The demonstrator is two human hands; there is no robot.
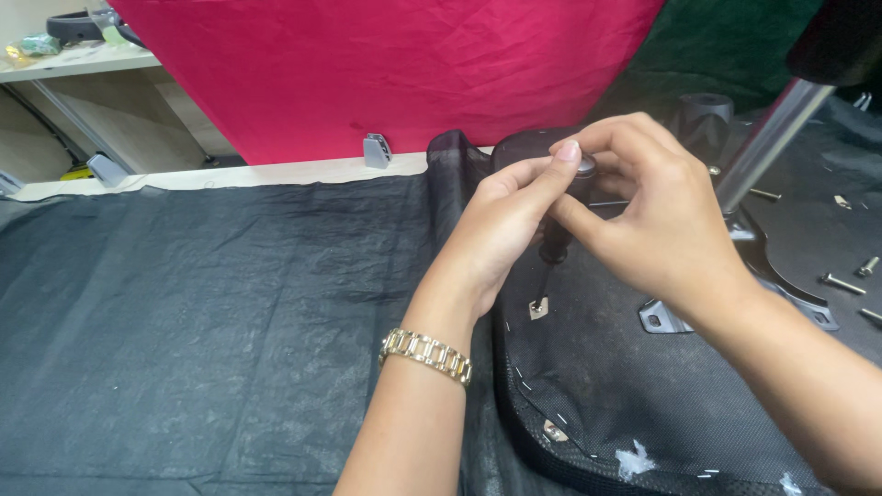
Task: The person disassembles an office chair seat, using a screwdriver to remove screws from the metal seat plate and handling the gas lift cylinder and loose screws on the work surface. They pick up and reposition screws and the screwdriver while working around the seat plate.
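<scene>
Screwdriver (554,253), dark-handled and upright, tip at a chair-base hole, gripped by both hands (588,216).

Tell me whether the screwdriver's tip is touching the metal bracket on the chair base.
Touching. The head view shows the screwdriver, held by both the left hand and right hand, with its shaft ending on the metal bracket, no gap visible.

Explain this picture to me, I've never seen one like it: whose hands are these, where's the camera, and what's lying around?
The one picture comes from a camera worn on a person's head, looking down at their own bare hands. The left hand, with a gold bracelet on its wrist, and the right hand together grip a dark screwdriver held upright, its tip at a metal fitting on the underside of a chair seat. The seat lies on black cloth. Loose screws lie at the right, a red cloth hangs behind.
</scene>
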